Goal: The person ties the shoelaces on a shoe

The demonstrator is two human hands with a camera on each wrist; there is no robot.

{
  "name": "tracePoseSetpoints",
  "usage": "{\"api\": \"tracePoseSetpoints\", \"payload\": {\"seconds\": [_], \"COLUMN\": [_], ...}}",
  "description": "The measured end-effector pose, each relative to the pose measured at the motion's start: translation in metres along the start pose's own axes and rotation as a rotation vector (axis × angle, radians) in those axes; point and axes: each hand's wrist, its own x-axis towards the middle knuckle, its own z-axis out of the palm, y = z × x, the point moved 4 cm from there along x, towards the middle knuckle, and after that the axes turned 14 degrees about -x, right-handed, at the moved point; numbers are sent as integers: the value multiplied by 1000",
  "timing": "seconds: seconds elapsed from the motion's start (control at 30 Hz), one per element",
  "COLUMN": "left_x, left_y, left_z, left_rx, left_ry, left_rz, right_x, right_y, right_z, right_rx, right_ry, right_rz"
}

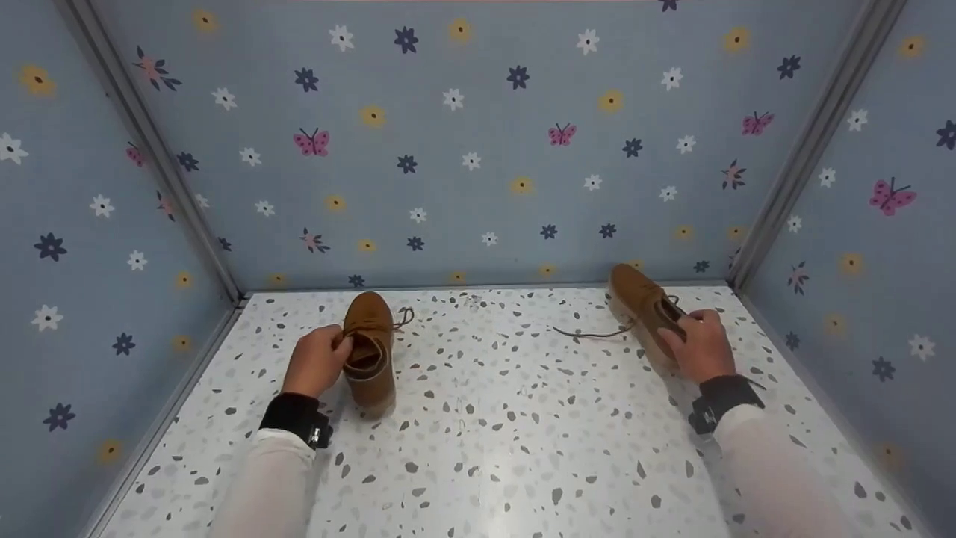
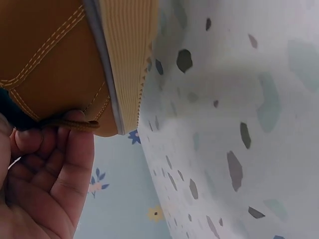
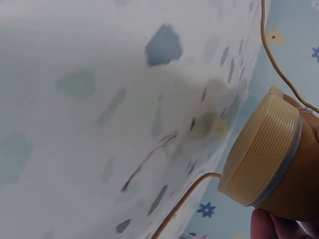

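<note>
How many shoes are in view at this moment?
2: one brown shoe at left, in the left grip; the other brown shoe at right, in the right grip.

Cannot see left shoe (image 2: 55,64) whole in left wrist view, nor right shoe (image 3: 264,149) and right fingers (image 3: 263,228) in right wrist view: edge-cropped.

From above the near side, the head view faces forward and down to the far blue flower-printed panel (image 1: 448,149). The wrist views, turned sideways, look from close by at the left brown lace-up shoe (image 2: 65,74) and right brown lace-up shoe (image 3: 279,159), both shared with the head view.
</note>
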Motion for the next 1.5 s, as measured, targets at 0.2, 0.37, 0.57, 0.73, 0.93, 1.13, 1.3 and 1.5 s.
{"api": "tracePoseSetpoints", "payload": {"seconds": [0.2, 0.37, 0.57, 0.73, 0.93, 1.13, 1.3, 1.5], "left_x": [1, 2, 2, 2, 0, -4, -5, -9], "left_y": [-8, -12, -18, -20, -10, 13, 46, 88], "left_z": [-6, -11, -13, -14, -16, -16, -2, 27], "left_rx": [5, 9, 14, 34, 55, 121, 139, 81], "left_ry": [0, 2, -2, -10, -10, 45, 98, 103], "left_rz": [-24, -16, -11, -36, -81, -48, 58, 198], "right_x": [-1, -3, -7, -14, -22, -30, -36, -44], "right_y": [-18, -32, -44, -56, -71, -87, -102, -118], "right_z": [-5, -10, -14, -21, -31, -38, -46, -54], "right_rx": [41, 65, 94, 134, 151, 192, 224, 258], "right_ry": [40, 76, 73, 105, 123, 124, 152, 206], "right_rz": [-48, -82, -85, -124, -165, -200, -252, -316]}}
